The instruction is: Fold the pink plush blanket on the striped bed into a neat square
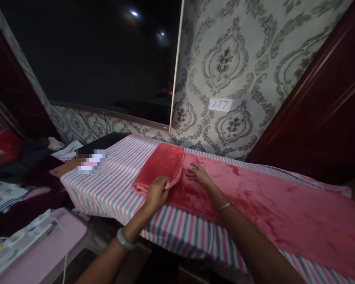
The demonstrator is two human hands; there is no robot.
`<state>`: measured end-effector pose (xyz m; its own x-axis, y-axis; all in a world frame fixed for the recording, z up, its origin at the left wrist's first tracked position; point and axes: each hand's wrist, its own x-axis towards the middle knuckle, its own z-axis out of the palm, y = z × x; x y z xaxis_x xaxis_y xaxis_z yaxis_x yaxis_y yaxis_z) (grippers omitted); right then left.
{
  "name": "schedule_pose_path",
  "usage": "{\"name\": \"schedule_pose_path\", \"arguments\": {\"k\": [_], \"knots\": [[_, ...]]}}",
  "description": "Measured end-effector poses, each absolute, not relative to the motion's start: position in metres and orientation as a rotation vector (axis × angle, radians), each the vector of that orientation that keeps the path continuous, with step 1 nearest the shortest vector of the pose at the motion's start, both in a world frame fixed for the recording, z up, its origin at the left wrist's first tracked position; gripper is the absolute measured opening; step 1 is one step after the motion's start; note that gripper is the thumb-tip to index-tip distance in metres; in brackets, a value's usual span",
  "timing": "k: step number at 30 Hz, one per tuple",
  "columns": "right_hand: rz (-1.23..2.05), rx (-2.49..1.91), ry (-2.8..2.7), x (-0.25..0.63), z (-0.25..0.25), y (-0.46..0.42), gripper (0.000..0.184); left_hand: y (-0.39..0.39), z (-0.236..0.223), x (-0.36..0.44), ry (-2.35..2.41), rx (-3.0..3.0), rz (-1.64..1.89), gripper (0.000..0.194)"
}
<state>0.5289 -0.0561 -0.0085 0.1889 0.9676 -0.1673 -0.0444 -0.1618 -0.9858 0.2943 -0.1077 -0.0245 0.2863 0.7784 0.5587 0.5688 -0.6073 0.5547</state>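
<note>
on the striped surface (121, 161), in head view (the only one), lies the pink cloth (298, 213), long & mostly flat. its left end makes a folded stack (162, 159), w/ several layers showing at the near-left corner. the flat part runs to the right & out of the picture.

step in hand is prob. folding or rolling this cloth, approx. in the middle of the work, b/c much length lies unfolded. next move, i think, calls for a firm hold on the stack's right edge w/ both hands, far corner incl., so the layers turn over evenly & do not twist.

pos. of cloth rel. to grip: the left hand (158, 191) has its grip closed on the near-right corner of the stack, thumb on the edge. the right hand (198, 175) has a loose, open grip, fingers spread, over the flat part just beside the stack's right edge. if it touches the pile or is slightly above, i cannot tell.
</note>
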Motion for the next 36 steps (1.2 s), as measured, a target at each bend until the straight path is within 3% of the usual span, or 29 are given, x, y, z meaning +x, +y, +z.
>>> {"name": "schedule_pose_path", "arguments": {"k": [14,20,27,36], "knots": [[0.871,-1.423,-1.15,0.484,-0.005,0.056,0.059,-0.108,-0.054,0.282,1.182,2.557,1.199,0.044],[0.61,-1.478,-1.192,0.526,-0.006,0.038,0.068,-0.116,-0.061,0.304,1.084,2.631,1.206,0.051],[0.574,-1.649,-1.183,0.56,-0.033,0.014,0.061,-0.136,-0.071,0.344,1.052,2.756,0.894,0.052],[0.457,-1.682,-1.205,0.578,-0.028,0.017,0.06,-0.149,-0.052,0.362,1.061,2.719,0.984,0.049]]}}
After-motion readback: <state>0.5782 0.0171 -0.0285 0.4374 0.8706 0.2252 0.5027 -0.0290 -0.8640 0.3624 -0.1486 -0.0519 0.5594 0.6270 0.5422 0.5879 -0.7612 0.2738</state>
